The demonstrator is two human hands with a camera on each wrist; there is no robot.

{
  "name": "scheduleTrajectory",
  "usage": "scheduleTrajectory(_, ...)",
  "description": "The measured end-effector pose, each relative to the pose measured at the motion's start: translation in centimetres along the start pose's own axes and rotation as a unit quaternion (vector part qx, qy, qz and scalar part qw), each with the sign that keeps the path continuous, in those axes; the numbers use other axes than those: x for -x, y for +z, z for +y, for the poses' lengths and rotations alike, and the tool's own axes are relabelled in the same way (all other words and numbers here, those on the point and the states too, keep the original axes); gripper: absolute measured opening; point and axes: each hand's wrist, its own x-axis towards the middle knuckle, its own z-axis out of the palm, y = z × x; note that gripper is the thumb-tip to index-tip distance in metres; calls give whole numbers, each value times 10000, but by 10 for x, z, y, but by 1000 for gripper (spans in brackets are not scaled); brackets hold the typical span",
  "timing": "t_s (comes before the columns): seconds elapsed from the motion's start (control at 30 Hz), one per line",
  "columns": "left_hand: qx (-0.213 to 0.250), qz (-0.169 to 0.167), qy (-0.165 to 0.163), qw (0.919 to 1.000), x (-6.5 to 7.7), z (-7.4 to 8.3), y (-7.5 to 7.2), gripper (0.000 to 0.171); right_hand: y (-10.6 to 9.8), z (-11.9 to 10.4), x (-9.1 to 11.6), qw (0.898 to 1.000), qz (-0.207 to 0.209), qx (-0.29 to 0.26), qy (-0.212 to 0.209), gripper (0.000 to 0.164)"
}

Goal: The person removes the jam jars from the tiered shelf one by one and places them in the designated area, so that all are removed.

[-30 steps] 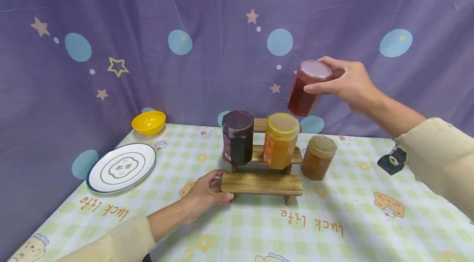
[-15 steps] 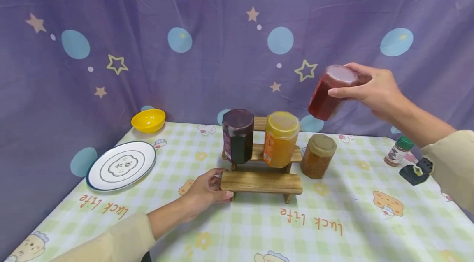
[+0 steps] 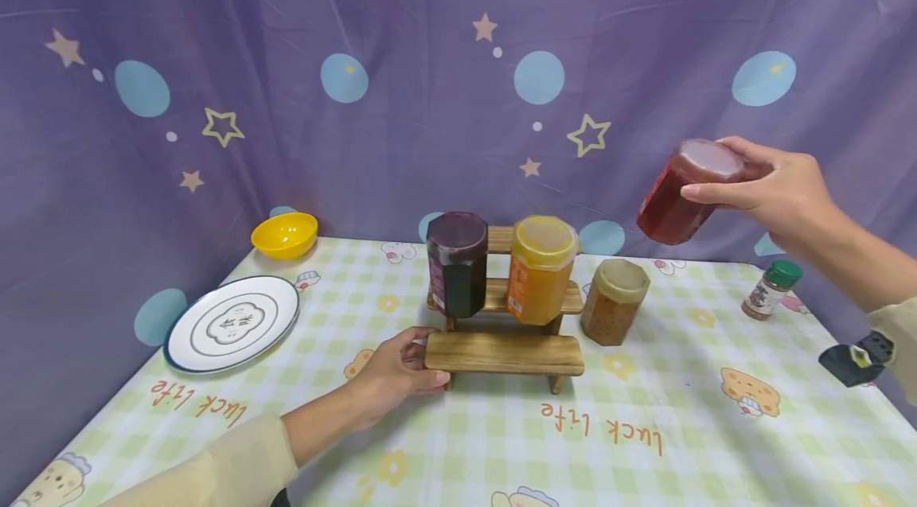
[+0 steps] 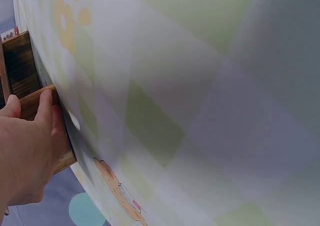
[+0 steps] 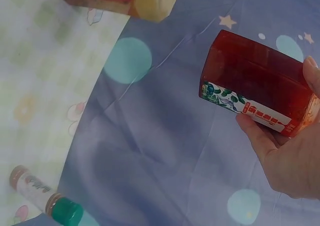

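Note:
My right hand [image 3: 784, 187] grips a dark red jar [image 3: 677, 200] near its lid and holds it tilted in the air, right of the rack. In the right wrist view the jar [image 5: 255, 80] shows a white label with green leaves. At the left end of the wooden tiered rack [image 3: 505, 354] my left hand [image 3: 394, 380] grips the lowest step. The left wrist view has the fingers of that hand [image 4: 30, 146] on the wood. A dark purple jar [image 3: 458, 272] and a yellow-orange jar [image 3: 542, 276] stand on the middle step.
A brown jar [image 3: 614, 304] stands on the table right of the rack. Farther right is a green-capped shaker bottle [image 3: 770, 292]. On the left lie a white plate [image 3: 279, 328] and a yellow bowl [image 3: 285, 236]. A purple curtain [image 3: 430, 133] hangs behind.
My right hand has carried the red jar to the right and slightly down, away from the rack. The shaker bottle has come into sight. My left hand stays on the rack.

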Motion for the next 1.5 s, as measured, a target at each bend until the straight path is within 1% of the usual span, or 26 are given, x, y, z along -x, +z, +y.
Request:
scheduleTrajectory(0.07, -17, -23, 17, 10000, 1, 0, 0, 74, -4, 3, 2, 9999, 70, 85, 127, 77)
scheduleTrajectory(0.13, -43, -44, 35, 10000, 1, 0, -1, 75, -6, 7, 3, 9996, 143, 90, 207, 73)
scheduleTrajectory(0.27, -40, -53, 35, 10000, 1, -1, -1, 74, -10, 17, 5, 9992, 263, 178, 253, 71)
scheduleTrajectory(0.33, -28, -43, 31, 10000, 0, -1, -1, 74, -12, 22, 6, 9988, 255, 284, 313, 71)
scheduleTrajectory(0.43, -10, -31, 26, 10000, -1, -1, -1, 73, -15, 28, 7, 9990, 218, 236, 317, 71)
scheduleTrajectory(0.53, -11, -45, 30, 10000, 0, -1, 0, 73, -17, 35, 8, 9995, 195, 94, 233, 74)
scheduleTrajectory(0.6, -21, -49, 28, 10000, 0, -1, -1, 73, -15, 40, 9, 9997, 189, -10, 184, 75)
scheduleTrajectory(0.63, -20, -43, 21, 10000, 0, 0, -1, 73, -14, 42, 10, 9997, 180, -10, 191, 79)
scheduleTrajectory(0.77, -7, -3, -2, 10000, 0, 0, -2, 72, -8, 54, 13, 9997, 185, 52, 169, 81)
scheduleTrajectory(0.83, 8, 10, -15, 10000, -1, 0, -2, 72, -6, 59, 16, 9994, 210, 215, 175, 82)
scheduleTrajectory(0.87, 7, 6, -12, 10000, 0, 0, -2, 72, -5, 62, 18, 9989, 231, 360, 166, 79)
scheduleTrajectory(1.0, 3, -3, -27, 10000, 0, 0, -1, 73, -2, 71, 25, 9966, 106, 628, 519, 77)
scheduleTrajectory(1.07, -4, -2, -23, 10000, 0, 0, -1, 73, 0, 75, 28, 9959, 25, 615, 660, 77)
scheduleTrajectory(1.1, 1, 1, -24, 10000, 0, -1, -1, 73, 0, 78, 28, 9962, -25, 501, 706, 79)
scheduleTrajectory(1.17, 0, 6, -15, 10000, 0, -1, -1, 73, 1, 83, 28, 9976, -41, 352, 594, 85)
scheduleTrajectory(1.23, 7, 5, -6, 10000, 0, -1, -1, 72, 3, 90, 28, 9984, -12, 313, 462, 89)
scheduleTrajectory(1.3, 11, -6, 7, 10000, 0, 0, -1, 71, 5, 97, 28, 9990, -10, 286, 351, 90)
scheduleTrajectory(1.37, 3, -19, 17, 10000, -1, 0, -1, 70, 8, 104, 29, 9991, -43, 269, 339, 90)
scheduleTrajectory(1.5, -11, -34, 32, 10000, -1, -1, -1, 70, 16, 118, 35, 9990, -136, 225, 359, 84)
